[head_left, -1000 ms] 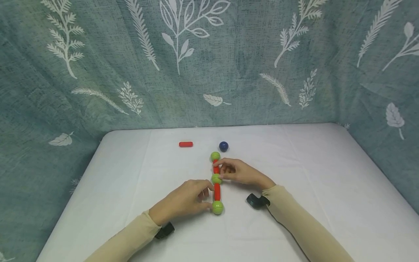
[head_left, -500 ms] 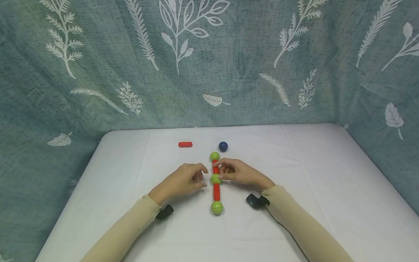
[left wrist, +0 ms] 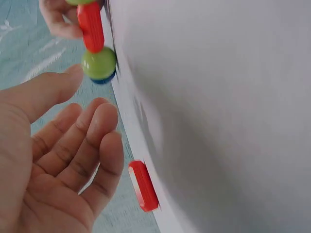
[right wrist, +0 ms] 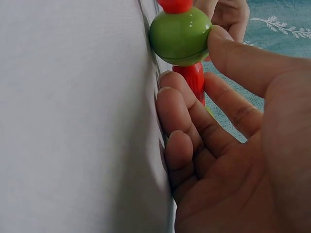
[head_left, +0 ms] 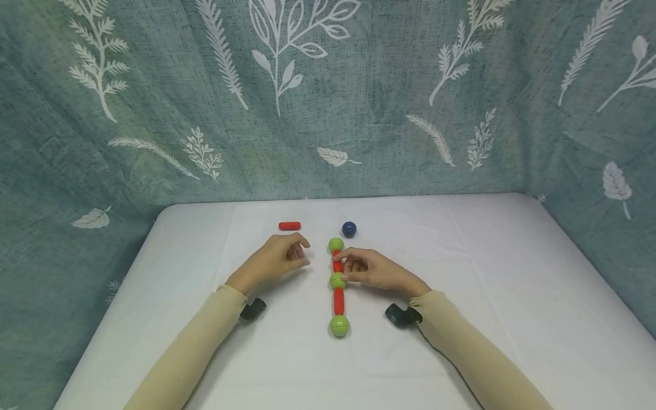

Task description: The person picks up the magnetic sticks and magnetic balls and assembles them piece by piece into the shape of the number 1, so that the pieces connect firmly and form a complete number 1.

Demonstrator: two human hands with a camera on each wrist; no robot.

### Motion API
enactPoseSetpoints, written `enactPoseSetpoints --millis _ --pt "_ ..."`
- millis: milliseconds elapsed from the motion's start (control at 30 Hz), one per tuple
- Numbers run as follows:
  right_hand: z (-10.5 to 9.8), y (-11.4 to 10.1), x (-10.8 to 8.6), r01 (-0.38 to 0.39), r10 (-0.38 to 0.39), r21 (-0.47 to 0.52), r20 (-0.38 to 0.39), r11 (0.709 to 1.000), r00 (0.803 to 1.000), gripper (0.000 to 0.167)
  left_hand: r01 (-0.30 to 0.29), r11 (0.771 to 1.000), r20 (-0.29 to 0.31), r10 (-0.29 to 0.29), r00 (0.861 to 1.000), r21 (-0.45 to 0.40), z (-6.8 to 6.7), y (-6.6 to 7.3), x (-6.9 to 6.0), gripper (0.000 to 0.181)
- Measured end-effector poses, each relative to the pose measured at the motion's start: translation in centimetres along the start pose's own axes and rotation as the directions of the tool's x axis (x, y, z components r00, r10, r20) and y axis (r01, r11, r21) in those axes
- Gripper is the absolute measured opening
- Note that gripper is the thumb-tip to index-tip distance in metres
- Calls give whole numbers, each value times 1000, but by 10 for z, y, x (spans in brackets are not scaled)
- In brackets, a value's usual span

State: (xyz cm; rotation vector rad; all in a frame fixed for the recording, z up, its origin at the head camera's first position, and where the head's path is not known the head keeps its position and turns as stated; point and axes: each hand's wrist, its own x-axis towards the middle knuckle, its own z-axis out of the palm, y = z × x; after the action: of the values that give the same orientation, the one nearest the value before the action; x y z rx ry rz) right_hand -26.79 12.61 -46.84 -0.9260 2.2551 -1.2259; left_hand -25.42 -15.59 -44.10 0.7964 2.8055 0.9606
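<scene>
Three green balls joined by two red rods form a straight chain on the white table, running away from me. My right hand holds the chain from its right side. In the right wrist view, its thumb presses the middle green ball, and the fingers curl beside the far red rod. My left hand is held above the table left of the chain, fingers loosely bent with nothing in them. A loose red rod lies just beyond it, also visible in the left wrist view below the fingers.
A dark blue ball sits behind the chain's far end. White cloth covers the table, and a green leaf-patterned curtain hangs behind it. Black camera mounts stick out beneath both wrists.
My left hand has left the near end of the chain and moved away and to the left, toward the loose red rod. The right hand and the chain have stayed in place.
</scene>
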Motion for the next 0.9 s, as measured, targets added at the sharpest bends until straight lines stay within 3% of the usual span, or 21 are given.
enactPoseSetpoints --millis 467,667,900 --pt "0 1 0 7 -7 10 5 1000 1000 39 49 998 -64 -51 997 -26 -17 -24 8 32" --pt "1 1 1 4 -4 10 3 1000 1000 40 115 991 -97 -121 988 -63 -24 -35 12 29" --pt "1 0 2 -13 12 15 15 1000 1000 40 128 990 -136 -136 981 -66 -29 -46 17 31"
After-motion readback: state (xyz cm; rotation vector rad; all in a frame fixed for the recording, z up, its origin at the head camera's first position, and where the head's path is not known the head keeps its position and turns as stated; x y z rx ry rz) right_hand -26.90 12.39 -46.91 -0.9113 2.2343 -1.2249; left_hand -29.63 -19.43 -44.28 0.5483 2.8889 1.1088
